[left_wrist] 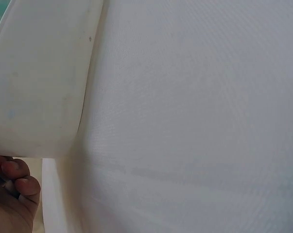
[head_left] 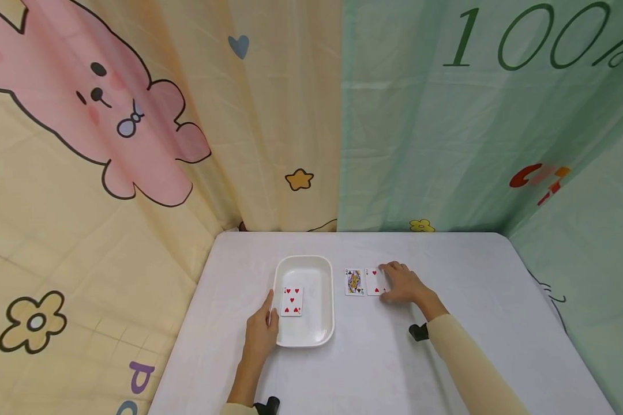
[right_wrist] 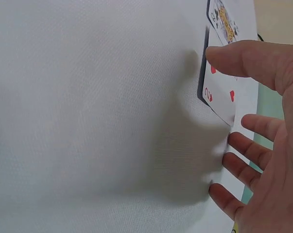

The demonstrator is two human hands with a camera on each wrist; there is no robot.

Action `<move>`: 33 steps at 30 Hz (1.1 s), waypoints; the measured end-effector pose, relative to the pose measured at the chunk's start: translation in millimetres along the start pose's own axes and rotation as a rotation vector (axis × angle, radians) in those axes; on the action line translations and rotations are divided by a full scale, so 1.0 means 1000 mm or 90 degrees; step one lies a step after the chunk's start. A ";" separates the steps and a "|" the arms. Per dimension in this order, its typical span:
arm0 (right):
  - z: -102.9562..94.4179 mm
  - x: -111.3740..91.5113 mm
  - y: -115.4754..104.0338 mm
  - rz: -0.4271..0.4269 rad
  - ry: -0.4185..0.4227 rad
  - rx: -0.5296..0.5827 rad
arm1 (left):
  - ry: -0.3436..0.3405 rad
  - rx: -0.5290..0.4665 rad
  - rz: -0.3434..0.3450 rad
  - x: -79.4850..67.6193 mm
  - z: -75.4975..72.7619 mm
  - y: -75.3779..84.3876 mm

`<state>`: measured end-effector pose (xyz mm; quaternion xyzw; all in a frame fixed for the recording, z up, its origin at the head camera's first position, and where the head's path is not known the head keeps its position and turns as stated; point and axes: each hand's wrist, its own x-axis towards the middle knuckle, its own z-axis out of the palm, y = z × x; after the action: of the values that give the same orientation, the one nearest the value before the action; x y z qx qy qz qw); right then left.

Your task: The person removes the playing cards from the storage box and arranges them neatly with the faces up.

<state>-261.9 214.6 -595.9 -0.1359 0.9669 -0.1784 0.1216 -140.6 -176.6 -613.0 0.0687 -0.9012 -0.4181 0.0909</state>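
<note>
My left hand [head_left: 261, 333] grips the left rim of a white rectangular tray [head_left: 325, 323], thumb at the rim and fingers along the outer wall. In the left wrist view, curled fingertips [left_wrist: 27, 185] show beside the tray's pale wall. Inside the tray, a five of hearts [head_left: 292, 302] lies face up. To the right of the tray, my right hand [head_left: 402, 283] reaches over a two of hearts [head_left: 374, 282], fingers spread. In the right wrist view the thumb overlaps this card, while the other fingertips [right_wrist: 233, 141] are near the table surface. A clubs face card [head_left: 354, 282] lies just left of the two.
A white cloth covers the table [head_left: 472, 346]. Behind it hang a yellow curtain [head_left: 270, 115] with cartoon prints and a green curtain [head_left: 420, 127]. Dark bands [head_left: 419, 332] sit at both wrists.
</note>
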 end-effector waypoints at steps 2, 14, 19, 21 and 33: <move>-0.001 -0.002 0.000 -0.007 -0.003 0.006 | -0.001 0.002 -0.003 0.000 0.000 -0.001; -0.021 -0.011 -0.013 -0.009 0.032 0.012 | -0.005 -0.011 -0.010 0.001 -0.005 -0.002; -0.033 -0.013 -0.028 -0.043 0.078 0.020 | -0.001 -0.006 -0.019 0.002 -0.005 -0.003; -0.036 -0.013 -0.036 -0.058 0.092 0.022 | 0.001 -0.005 -0.023 0.002 -0.004 -0.004; -0.036 0.002 -0.096 -0.159 0.154 0.043 | 0.001 -0.031 -0.021 0.001 -0.002 0.000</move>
<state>-252.8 139.1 -527.1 -0.2283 0.9435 -0.2396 -0.0141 -141.4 -178.0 -611.8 0.0813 -0.8895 -0.4413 0.0862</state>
